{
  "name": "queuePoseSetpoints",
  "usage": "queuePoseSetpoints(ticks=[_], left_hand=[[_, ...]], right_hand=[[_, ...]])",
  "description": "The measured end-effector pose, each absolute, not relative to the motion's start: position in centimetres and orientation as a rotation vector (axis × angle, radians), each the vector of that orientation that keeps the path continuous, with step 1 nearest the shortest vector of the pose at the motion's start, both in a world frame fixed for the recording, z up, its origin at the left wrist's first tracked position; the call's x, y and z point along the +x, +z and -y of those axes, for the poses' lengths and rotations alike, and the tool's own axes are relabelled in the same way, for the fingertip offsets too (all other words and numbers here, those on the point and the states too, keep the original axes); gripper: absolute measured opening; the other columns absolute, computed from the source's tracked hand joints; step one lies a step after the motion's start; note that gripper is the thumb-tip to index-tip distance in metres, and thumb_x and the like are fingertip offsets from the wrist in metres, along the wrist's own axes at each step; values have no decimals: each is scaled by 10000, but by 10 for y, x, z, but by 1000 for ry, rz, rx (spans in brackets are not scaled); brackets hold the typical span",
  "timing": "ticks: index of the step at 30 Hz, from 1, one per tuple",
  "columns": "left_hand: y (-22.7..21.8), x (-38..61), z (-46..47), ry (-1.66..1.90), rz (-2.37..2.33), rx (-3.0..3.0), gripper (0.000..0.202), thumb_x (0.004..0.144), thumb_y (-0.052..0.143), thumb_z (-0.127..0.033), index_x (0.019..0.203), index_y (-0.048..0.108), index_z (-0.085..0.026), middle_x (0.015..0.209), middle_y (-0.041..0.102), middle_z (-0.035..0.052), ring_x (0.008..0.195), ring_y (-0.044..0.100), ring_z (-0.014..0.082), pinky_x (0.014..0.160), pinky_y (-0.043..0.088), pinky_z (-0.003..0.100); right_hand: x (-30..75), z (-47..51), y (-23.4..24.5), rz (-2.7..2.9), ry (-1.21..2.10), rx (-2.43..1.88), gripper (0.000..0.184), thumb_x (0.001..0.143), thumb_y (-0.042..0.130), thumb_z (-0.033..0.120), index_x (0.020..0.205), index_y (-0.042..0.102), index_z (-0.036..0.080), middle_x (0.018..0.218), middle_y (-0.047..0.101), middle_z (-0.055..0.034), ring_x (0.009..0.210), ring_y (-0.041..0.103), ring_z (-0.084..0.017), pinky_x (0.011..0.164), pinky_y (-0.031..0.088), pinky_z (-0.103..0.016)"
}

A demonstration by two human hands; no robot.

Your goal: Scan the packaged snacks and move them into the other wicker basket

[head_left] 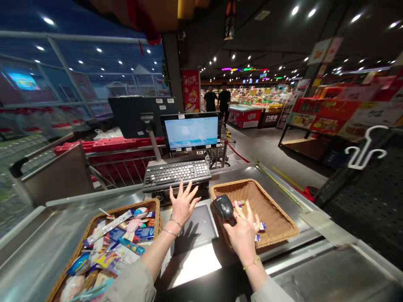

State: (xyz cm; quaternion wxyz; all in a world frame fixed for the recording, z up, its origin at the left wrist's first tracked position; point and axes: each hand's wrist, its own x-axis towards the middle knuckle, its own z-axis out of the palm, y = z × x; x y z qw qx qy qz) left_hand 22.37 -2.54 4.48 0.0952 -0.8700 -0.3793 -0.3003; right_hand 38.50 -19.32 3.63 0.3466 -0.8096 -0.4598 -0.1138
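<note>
My left hand [183,206] is open, its fingers spread over the front edge of the black keyboard [178,171]. From here I cannot tell whether a fingertip presses a key. My right hand [243,230] has the handle of a black barcode scanner [223,207] between thumb and index finger, the other fingers loosely stretched. The scanner's head points to the left, above the near left rim of a wicker basket [277,222]. A few small wrapped items [258,238] lie in that basket, partly hidden by my right hand.
A second wicker basket [157,205] on the left is full of packaged sweets and toothpaste-like boxes. A lit monitor [192,131] stands behind the keyboard, beside another screen's back [135,115]. A white hook [367,149] hangs at right. Two people [223,102] stand far off.
</note>
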Motion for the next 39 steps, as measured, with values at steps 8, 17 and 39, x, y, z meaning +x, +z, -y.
queuePoseSetpoints(ticks=[8, 17, 39], left_hand=[[41, 179, 24, -834, 1257, -2517, 431, 940, 458, -485, 1350, 522, -368, 1507, 414, 19, 1469, 209, 304, 1149, 11, 656], [37, 139, 25, -867, 1377, -2407, 418, 933, 492, -451, 1338, 539, -357, 1475, 462, 49, 1448, 267, 314, 1140, 34, 667], [11, 54, 30, -631, 1728, -2289, 442, 924, 490, -443, 1342, 542, -307, 1498, 426, 86, 1468, 191, 341, 1123, 24, 695]], right_hand=[[361, 175, 39, 1305, -288, -2023, 306, 757, 572, 274, 1025, 714, 241, 1262, 650, -52, 1367, 342, -335, 1065, 180, -555], [338, 160, 40, 1403, -259, -1969, 272, 730, 583, 251, 966, 719, 253, 1310, 619, -16, 1370, 331, -331, 1080, 165, -551], [294, 141, 35, 1554, -110, -1865, 209, 738, 562, 253, 885, 710, 235, 1322, 609, -38, 1396, 308, -332, 1085, 162, -585]])
